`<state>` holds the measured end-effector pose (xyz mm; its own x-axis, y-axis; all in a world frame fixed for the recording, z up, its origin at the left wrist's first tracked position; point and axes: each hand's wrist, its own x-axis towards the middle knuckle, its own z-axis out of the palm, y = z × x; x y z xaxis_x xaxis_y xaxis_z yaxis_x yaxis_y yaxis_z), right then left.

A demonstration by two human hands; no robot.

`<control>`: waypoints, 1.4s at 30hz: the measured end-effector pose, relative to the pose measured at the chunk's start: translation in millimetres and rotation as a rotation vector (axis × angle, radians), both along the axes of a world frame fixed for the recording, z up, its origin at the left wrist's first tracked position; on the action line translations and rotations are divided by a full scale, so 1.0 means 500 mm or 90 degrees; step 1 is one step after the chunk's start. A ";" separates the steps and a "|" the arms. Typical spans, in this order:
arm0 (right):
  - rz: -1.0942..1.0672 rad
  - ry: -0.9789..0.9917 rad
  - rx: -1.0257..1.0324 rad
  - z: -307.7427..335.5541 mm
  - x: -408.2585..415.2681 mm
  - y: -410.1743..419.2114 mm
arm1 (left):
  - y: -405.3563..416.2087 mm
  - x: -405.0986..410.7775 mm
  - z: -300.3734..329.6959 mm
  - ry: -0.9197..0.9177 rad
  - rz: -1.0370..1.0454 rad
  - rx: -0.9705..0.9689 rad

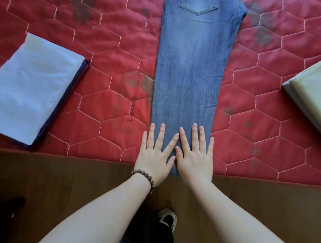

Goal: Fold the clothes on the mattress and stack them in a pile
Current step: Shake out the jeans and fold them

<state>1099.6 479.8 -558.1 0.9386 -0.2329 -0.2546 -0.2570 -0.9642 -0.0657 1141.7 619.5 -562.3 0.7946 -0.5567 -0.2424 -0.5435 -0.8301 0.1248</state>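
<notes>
Fingers (159, 138) of both hands are lying spread and flat, palms down, gripping nothing and pressing on the near end of a pair of blue jeans (193, 70). The left hand (154, 155), with a beaded bracelet (145, 177) at its wrist, and the right hand (196, 157) are sitting side by side, thumbs almost touching, at the hem where the jeans are reaching the near edge of the red quilted mattress (250, 117). Below the hands, a wooden floor (58, 181) and one dark shoe (166, 220) are showing. The jeans are lying lengthwise away from the person, apparently folded leg over leg into one long strip, with a back pocket (198, 3) showing at the far end. On the left of the mattress, well apart from the jeans, a small pile of folded clothes (29, 98) is resting, a pale blue piece on top of a darker one. At the right edge, a folded olive-green fabric (319, 97) is lying partly out of view. By the look of it, the task is partway through: the jeans still need folding down their length and placing on the pile.
</notes>
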 end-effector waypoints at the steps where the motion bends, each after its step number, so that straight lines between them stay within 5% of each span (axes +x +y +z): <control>1: 0.000 -0.002 -0.002 -0.002 -0.014 0.007 | 0.005 -0.017 -0.003 0.003 0.002 0.002; 7: -0.010 0.013 0.003 0.006 -0.067 0.039 | 0.029 -0.079 0.011 0.047 -0.016 0.020; 10: -0.003 0.025 0.039 0.033 -0.080 0.045 | 0.040 -0.079 0.043 0.062 0.003 -0.079; 13: -0.106 -0.075 0.163 0.061 -0.063 0.028 | 0.031 -0.049 0.071 0.128 0.190 -0.288; 18: -0.397 -0.119 0.374 0.093 -0.008 0.006 | -0.009 0.015 0.094 0.221 0.405 -0.453; 22: -0.532 -0.088 0.474 0.093 0.017 -0.014 | -0.009 0.026 0.098 0.302 0.386 -0.444; 26: -0.493 -0.109 0.411 0.084 -0.008 -0.021 | 0.011 0.004 0.094 0.193 0.428 -0.453; 34: -0.520 -0.149 0.520 0.088 -0.070 -0.011 | 0.034 -0.035 0.084 0.250 0.578 -0.390; 42: -0.502 0.031 0.698 0.086 -0.140 -0.027 | 0.068 -0.078 0.084 0.335 0.603 -0.450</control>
<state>1029.5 466.4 -514.9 0.6353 -0.3574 -0.6846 -0.7373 -0.0170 -0.6754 1102.6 653.5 -520.5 0.8472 0.0321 -0.5302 0.4645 -0.5290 0.7102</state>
